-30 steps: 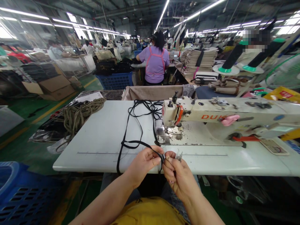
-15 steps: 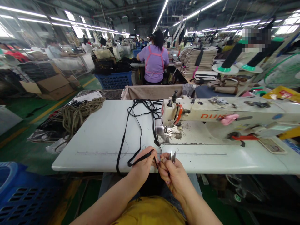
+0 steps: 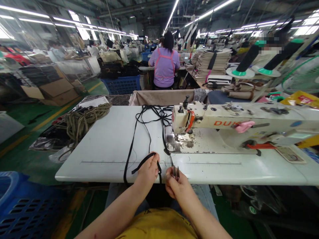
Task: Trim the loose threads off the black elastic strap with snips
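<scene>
My left hand (image 3: pixel 149 172) is closed on a narrow black strap (image 3: pixel 136 132) at the near edge of the white sewing table (image 3: pixel 107 142). The strap loops over my fingers and trails away across the table to a tangle behind the sewing machine (image 3: pixel 224 127). My right hand (image 3: pixel 175 186) sits just right of the left one, fingers pinched round small metal thread snips (image 3: pixel 175 171) whose tips point up. The two hands are almost touching. The machine's needle area lies a little beyond them.
A pile of olive rope (image 3: pixel 82 121) lies at the table's left end. A blue crate (image 3: pixel 22 205) stands at the lower left on the green floor. Ahead, a person in a purple top (image 3: pixel 164 66) works with their back to me. Thread cones (image 3: pixel 246 59) stand at the right.
Both hands have drawn back toward me and slightly left, off the table edge. The strap loop in my left hand has shortened and now hangs over the fingers.
</scene>
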Motion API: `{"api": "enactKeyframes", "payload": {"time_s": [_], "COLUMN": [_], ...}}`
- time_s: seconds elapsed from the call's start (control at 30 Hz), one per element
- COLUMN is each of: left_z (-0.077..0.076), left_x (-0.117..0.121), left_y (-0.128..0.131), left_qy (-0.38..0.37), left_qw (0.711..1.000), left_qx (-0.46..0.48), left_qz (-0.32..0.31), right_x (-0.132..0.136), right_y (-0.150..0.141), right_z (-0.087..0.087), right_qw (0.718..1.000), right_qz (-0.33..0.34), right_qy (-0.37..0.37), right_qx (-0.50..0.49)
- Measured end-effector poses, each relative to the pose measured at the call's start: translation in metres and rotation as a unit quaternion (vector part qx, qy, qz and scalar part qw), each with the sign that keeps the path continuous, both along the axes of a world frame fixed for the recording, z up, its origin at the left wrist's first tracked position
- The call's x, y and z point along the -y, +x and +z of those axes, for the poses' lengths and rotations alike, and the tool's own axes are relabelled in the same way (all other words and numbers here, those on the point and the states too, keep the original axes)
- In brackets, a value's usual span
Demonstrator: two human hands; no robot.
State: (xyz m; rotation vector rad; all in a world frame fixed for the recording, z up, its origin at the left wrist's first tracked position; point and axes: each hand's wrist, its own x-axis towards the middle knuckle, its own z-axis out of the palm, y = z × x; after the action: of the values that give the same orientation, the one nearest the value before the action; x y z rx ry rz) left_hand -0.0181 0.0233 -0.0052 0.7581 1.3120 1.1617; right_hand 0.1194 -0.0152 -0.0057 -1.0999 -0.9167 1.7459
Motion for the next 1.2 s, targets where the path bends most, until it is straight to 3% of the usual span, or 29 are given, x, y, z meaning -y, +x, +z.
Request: {"api": "enactKeyframes", "payload": {"time_s": [0.1,0.23,0.3,0.43,0.5,0.57,0.7,0.8,0.9,1.1,1.2], "left_z": [0.006,0.017,0.021,0.021,0.019,0.015,0.009,0.007,0.008,0.012,0.009], "left_x": [0.0,0.0,0.0,-0.002,-0.001,0.001,0.009,0.012,0.011,0.0,0.002], "left_y": [0.0,-0.003,-0.003,0.0,0.003,0.005,0.01,0.012,0.013,0.006,0.001], "left_qy": [0.003,0.06,0.081,0.04,-0.002,-0.035,-0.06,-0.033,0.024,0.094,0.084], "left_qw": [0.998,0.988,0.991,0.986,0.971,0.963,0.956,0.961,0.973,0.983,0.984], "left_qx": [-0.054,-0.124,-0.082,0.154,0.24,0.267,0.285,0.268,0.228,0.146,0.154], "left_qz": [-0.033,-0.073,-0.074,-0.041,-0.008,0.01,-0.025,-0.058,-0.037,0.061,0.038], "right_x": [-0.004,-0.009,-0.011,-0.013,-0.012,-0.009,-0.003,-0.006,-0.011,-0.003,-0.002], "right_y": [0.006,0.014,0.018,0.022,0.02,0.016,0.004,-0.001,-0.002,-0.004,0.002], "right_z": [0.003,0.014,0.017,0.018,0.017,0.015,0.013,0.01,0.007,0.009,0.017], "right_qw": [0.995,0.964,0.953,0.951,0.961,0.975,0.992,0.992,0.99,0.997,0.996], "right_qz": [0.049,0.089,0.08,0.038,0.012,0.01,0.051,0.017,-0.018,-0.004,-0.054], "right_qy": [0.059,0.183,0.221,0.267,0.251,0.212,0.1,0.025,-0.021,0.013,0.075], "right_qx": [0.061,0.173,0.191,0.154,0.119,0.068,-0.066,-0.125,-0.136,-0.078,-0.004]}}
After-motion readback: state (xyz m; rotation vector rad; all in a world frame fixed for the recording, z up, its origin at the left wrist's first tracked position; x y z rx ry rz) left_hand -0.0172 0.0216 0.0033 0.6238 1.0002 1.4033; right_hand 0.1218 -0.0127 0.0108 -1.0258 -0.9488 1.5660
